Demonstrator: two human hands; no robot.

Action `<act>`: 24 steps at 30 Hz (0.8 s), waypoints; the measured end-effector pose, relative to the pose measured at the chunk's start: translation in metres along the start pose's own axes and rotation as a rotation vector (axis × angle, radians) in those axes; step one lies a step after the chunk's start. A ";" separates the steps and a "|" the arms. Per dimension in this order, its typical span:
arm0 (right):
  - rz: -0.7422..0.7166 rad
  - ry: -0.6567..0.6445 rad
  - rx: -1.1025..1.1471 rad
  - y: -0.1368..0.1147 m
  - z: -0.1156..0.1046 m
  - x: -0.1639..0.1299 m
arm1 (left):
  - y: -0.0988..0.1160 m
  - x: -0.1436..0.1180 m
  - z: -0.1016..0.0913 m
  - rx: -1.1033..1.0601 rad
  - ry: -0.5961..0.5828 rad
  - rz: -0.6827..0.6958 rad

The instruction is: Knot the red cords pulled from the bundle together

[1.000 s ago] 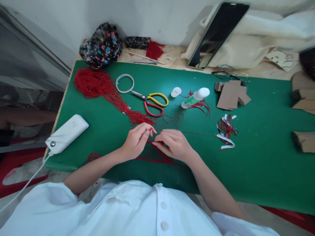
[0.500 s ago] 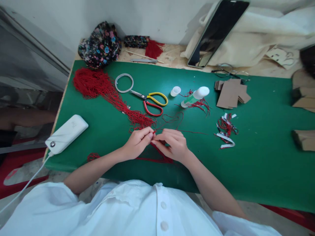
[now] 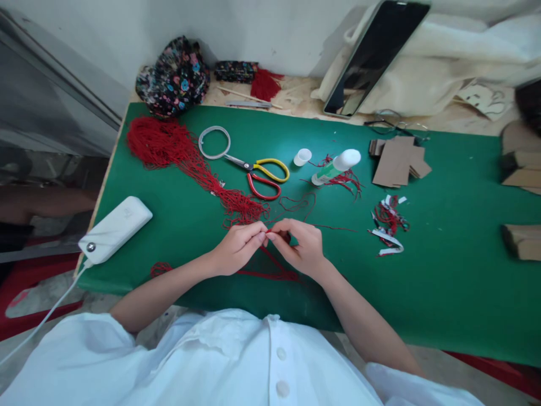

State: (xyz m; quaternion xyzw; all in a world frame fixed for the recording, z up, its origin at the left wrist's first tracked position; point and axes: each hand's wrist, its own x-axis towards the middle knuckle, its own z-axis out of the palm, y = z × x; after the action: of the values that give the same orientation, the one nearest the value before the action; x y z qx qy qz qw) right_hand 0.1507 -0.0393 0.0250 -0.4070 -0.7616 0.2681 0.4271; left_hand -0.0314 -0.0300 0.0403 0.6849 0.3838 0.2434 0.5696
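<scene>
My left hand (image 3: pixel 240 247) and my right hand (image 3: pixel 301 246) meet fingertip to fingertip over the green table cover. Both are closed in a pinch on red cord (image 3: pixel 274 263), whose strands hang below my fingers and lie towards the table's front edge. The exact spot they pinch is mostly hidden by the fingertips. Just beyond my left hand ends a long bundle of red cords (image 3: pixel 181 149). A thin loose strand runs out to the right past my right hand. Scissors (image 3: pixel 262 172) with one yellow and one red handle lie beyond the hands.
A white-capped bottle (image 3: pixel 336 168) and small white cap (image 3: pixel 302 157) stand behind my right hand. Cardboard pieces (image 3: pixel 395 162) and cord scraps (image 3: pixel 389 217) lie right. A white power bank (image 3: pixel 116 230) is at left. A phone (image 3: pixel 374 59) leans at the back. Another person's limb (image 3: pixel 46 203) shows far left.
My right hand's fingers have shifted slightly and now pinch right against the left fingertips. The red strands below have moved a little. Everything else on the table stays put.
</scene>
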 end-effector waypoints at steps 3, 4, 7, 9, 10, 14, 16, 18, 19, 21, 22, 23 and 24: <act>0.046 -0.008 0.034 -0.002 0.000 0.000 | -0.004 -0.001 0.002 -0.164 -0.024 -0.031; 0.050 -0.027 0.057 -0.002 -0.001 0.001 | -0.005 -0.002 0.003 -0.273 -0.038 -0.045; 0.034 -0.147 0.103 -0.003 -0.001 0.001 | -0.004 -0.002 0.006 -0.683 -0.067 -0.081; 0.040 -0.245 0.123 -0.005 0.001 0.001 | 0.000 0.000 0.005 -0.893 -0.034 -0.095; 0.058 -0.295 0.146 -0.006 0.002 0.000 | 0.003 0.000 0.003 -0.961 -0.001 -0.104; 0.200 -0.406 0.270 -0.011 0.008 -0.001 | 0.016 0.002 -0.008 -1.114 0.108 -0.157; 0.267 -0.392 0.298 -0.013 0.010 0.000 | 0.020 0.001 -0.013 -1.148 0.135 -0.184; 0.310 -0.364 0.339 -0.014 0.009 0.002 | 0.023 -0.001 -0.015 -1.169 0.151 -0.190; 0.326 -0.354 0.373 -0.014 0.009 0.003 | 0.024 -0.001 -0.016 -1.178 0.156 -0.183; 0.358 -0.338 0.460 -0.014 0.008 0.004 | 0.026 -0.004 -0.016 -1.193 0.158 -0.168; 0.372 -0.334 0.504 -0.014 0.008 0.005 | 0.028 -0.005 -0.016 -1.195 0.159 -0.166; 0.384 -0.333 0.539 -0.014 0.007 0.005 | 0.029 -0.006 -0.015 -1.192 0.163 -0.166; 0.394 -0.333 0.563 -0.014 0.007 0.005 | 0.030 -0.007 -0.015 -1.184 0.172 -0.165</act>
State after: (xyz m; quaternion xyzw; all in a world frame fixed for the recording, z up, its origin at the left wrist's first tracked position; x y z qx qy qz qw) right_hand 0.1374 -0.0426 0.0340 -0.3632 -0.6244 0.6060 0.3331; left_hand -0.0397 -0.0285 0.0734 0.1972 0.2796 0.4253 0.8379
